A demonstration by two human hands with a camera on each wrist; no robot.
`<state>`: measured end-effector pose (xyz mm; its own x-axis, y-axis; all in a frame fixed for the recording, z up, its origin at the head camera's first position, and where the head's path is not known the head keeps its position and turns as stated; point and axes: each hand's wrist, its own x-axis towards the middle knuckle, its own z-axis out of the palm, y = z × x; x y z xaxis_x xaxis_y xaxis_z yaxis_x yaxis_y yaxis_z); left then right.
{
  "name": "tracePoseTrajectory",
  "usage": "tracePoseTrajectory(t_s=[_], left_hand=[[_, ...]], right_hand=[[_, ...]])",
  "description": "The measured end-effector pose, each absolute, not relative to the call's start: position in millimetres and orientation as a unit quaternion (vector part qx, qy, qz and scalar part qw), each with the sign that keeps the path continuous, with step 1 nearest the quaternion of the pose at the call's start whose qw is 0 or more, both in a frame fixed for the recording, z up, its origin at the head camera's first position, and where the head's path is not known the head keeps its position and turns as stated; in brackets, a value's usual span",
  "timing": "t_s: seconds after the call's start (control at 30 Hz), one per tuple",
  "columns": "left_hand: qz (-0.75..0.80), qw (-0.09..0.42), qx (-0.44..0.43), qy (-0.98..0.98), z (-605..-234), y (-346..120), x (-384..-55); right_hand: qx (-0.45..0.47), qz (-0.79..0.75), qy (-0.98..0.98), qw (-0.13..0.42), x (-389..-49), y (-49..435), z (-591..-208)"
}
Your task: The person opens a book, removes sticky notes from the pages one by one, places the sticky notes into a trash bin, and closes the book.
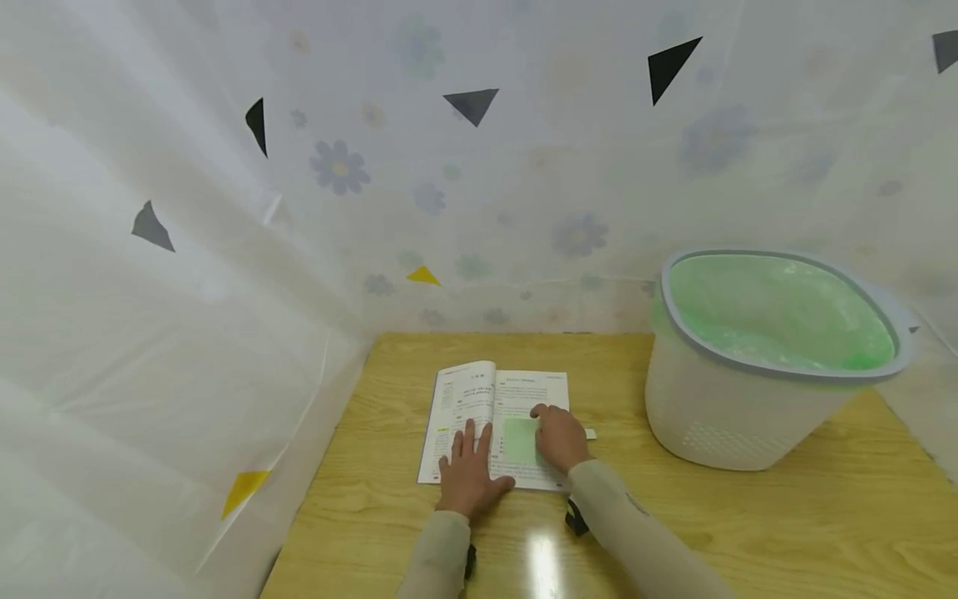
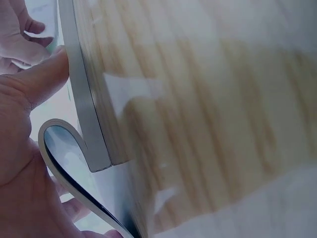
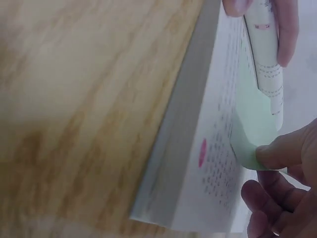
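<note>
An open book (image 1: 458, 399) with printed pages lies on the wooden table, its left page bulging up near the spine. My left hand (image 1: 467, 478) rests spread over the lower part of the book by the spine, thumb pointing right along the bottom edge. A pale green sheet of paper (image 1: 519, 441) is over the right page. My right hand (image 1: 561, 437) pinches the sheet's edge; in the right wrist view the thumb presses on the green sheet (image 3: 252, 134) with the other fingers curled below it. The left wrist view shows the thick page block (image 2: 89, 99) beside the left thumb.
A tall white basket (image 1: 718, 416) with a grey rim and green inside stands on the table (image 1: 389, 516) at the right. A small white piece (image 1: 590, 433) sticks out beyond the book's right edge. Flower-patterned sheeting (image 1: 524, 208) hangs behind and at the left.
</note>
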<state>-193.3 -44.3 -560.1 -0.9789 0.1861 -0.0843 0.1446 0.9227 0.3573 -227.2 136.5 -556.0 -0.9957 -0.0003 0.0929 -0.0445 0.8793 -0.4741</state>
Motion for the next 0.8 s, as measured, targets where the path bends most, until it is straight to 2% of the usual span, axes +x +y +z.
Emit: tracePoseTrajectory(t_s=[0.13, 0.47, 0.6, 0.8], left_hand=[[0.176, 0.058, 0.087, 0.979, -559.2, -44.2, -193.2], [0.182, 0.051, 0.095, 0.977, -559.8, -45.0, -192.1], [0.180, 0.049, 0.099, 0.977, -559.7, -46.8, -191.2], [0.188, 0.048, 0.099, 0.976, -558.4, -47.2, -191.2]], right_hand=[[0.012, 0.262, -0.962, 0.081, -223.1, 139.5, -556.7], [-0.013, 0.320, -0.943, 0.093, -216.2, 144.5, -562.0], [-0.031, 0.381, -0.919, 0.100, -207.9, 144.7, -547.9], [-0.029, 0.463, -0.871, 0.164, -188.3, 146.6, -509.7]])
